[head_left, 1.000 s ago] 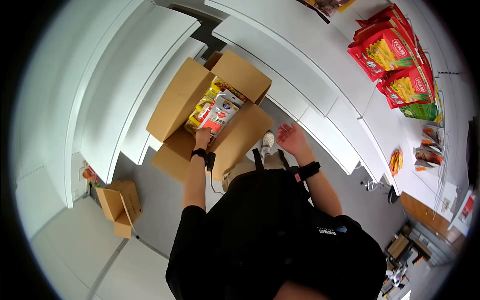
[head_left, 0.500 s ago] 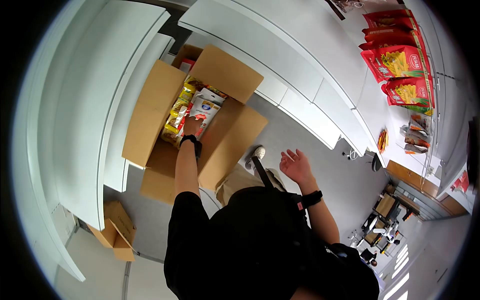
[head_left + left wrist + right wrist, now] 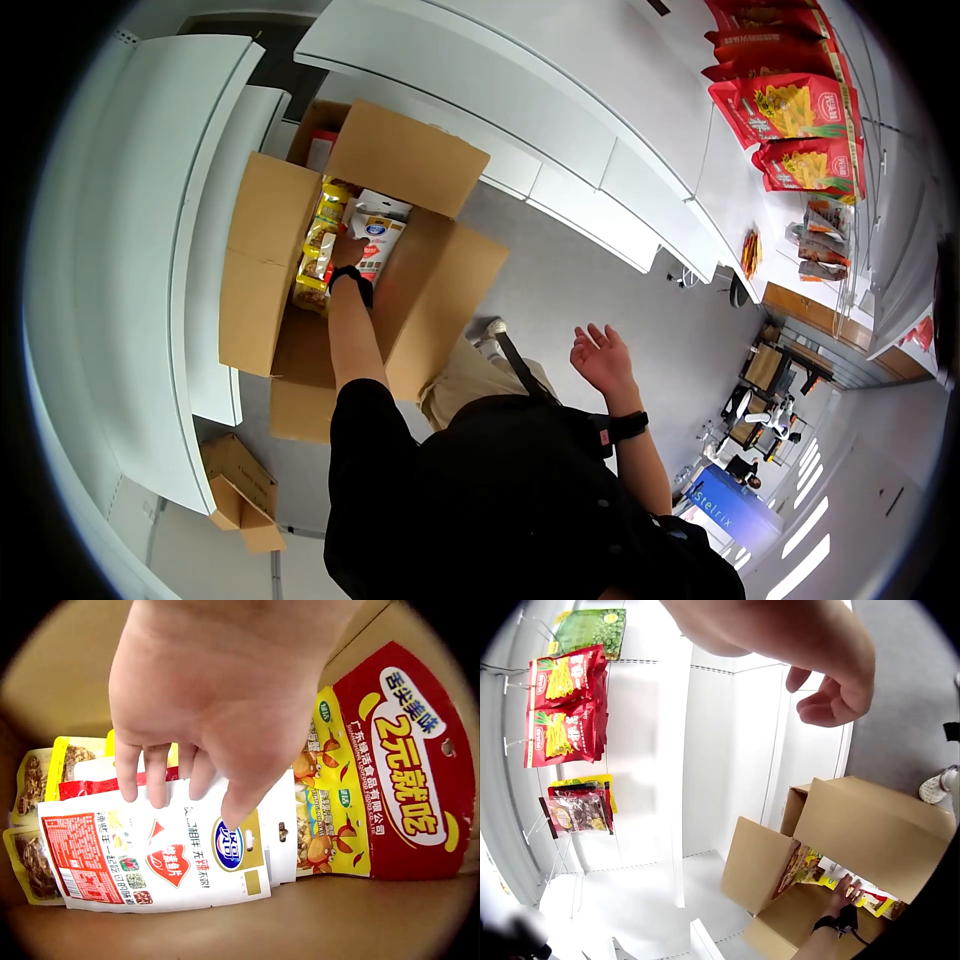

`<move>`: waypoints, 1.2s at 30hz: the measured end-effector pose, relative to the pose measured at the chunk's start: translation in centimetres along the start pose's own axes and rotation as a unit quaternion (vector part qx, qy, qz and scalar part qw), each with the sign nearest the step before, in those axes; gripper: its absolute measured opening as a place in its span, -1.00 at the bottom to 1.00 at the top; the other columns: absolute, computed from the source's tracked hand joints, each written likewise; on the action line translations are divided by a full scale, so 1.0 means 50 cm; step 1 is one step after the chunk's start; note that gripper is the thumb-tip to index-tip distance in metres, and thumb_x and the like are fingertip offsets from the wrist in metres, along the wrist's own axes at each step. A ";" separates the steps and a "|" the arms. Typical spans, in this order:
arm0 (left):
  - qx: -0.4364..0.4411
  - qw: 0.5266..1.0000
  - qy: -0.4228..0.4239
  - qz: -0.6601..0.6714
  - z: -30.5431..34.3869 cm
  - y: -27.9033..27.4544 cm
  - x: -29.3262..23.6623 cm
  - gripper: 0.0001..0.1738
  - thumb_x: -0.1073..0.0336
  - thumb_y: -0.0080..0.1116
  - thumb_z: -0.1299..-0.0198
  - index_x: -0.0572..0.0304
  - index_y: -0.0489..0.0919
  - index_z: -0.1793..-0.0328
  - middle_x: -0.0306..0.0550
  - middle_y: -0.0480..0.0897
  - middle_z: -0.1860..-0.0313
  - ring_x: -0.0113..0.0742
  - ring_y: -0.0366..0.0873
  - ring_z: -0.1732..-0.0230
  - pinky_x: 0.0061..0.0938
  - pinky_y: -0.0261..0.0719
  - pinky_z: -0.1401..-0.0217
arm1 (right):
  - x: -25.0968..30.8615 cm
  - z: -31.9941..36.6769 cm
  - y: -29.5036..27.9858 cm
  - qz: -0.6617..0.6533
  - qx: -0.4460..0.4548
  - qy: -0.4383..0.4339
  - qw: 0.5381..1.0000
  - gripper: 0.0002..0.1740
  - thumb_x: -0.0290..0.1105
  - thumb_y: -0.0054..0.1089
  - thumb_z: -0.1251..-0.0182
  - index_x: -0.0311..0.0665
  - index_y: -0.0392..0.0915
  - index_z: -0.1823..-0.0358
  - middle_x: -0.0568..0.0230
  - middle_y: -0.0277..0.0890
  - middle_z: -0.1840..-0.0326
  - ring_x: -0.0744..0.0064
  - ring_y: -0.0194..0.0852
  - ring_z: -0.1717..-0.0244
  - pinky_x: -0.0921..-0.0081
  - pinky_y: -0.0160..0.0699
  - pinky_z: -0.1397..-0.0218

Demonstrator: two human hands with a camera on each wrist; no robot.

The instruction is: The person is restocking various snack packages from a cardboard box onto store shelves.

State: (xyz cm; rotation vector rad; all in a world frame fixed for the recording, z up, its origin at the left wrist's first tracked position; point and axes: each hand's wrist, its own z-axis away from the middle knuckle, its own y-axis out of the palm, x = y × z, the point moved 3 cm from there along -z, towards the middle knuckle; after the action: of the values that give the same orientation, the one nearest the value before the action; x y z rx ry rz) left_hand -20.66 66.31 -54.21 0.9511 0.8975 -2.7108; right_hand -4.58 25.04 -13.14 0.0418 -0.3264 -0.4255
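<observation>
My left hand (image 3: 347,250) reaches into an open cardboard box (image 3: 265,265). In the left wrist view its fingers point down, fairly straight, at the edge of a white snack packet (image 3: 157,859), and the thumb lies over the packet's blue oval logo. Yellow snack packets (image 3: 318,240) line up beside the white one. A strip with a dark red header card (image 3: 405,765) lies at the right in the left wrist view. My right hand (image 3: 603,360) hovers outside the box, fingers loosely bent and holding nothing; the right wrist view shows it above the box.
White shelves (image 3: 560,130) run along the far side and the left. Red snack bags (image 3: 790,110) hang on hooks at the right, with smaller packets (image 3: 825,240) below. A second cardboard box (image 3: 240,490) sits on the floor at lower left. Another person (image 3: 742,470) is far off.
The head view has turned, so the box appears further left. My left hand has shifted slightly along the packets in the box. The right hand stays free in the air.
</observation>
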 end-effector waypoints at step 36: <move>0.060 0.921 0.167 0.346 0.731 0.010 -0.705 -0.70 0.30 0.19 -0.19 0.44 0.58 0.08 -0.02 0.67 0.24 -0.29 0.66 0.26 -0.45 0.65 0.18 | 0.183 0.099 -0.116 0.198 0.409 -0.131 0.881 -0.57 -0.19 0.17 -0.27 -0.21 0.43 -0.10 0.21 0.43 -0.14 0.29 0.34 -0.15 0.30 0.32 -0.22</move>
State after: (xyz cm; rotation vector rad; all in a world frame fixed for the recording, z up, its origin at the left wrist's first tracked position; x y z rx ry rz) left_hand -11.87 42.38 -10.29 1.4504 0.3251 -2.0421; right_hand -0.62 16.16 -6.29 0.7399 -0.7517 0.1444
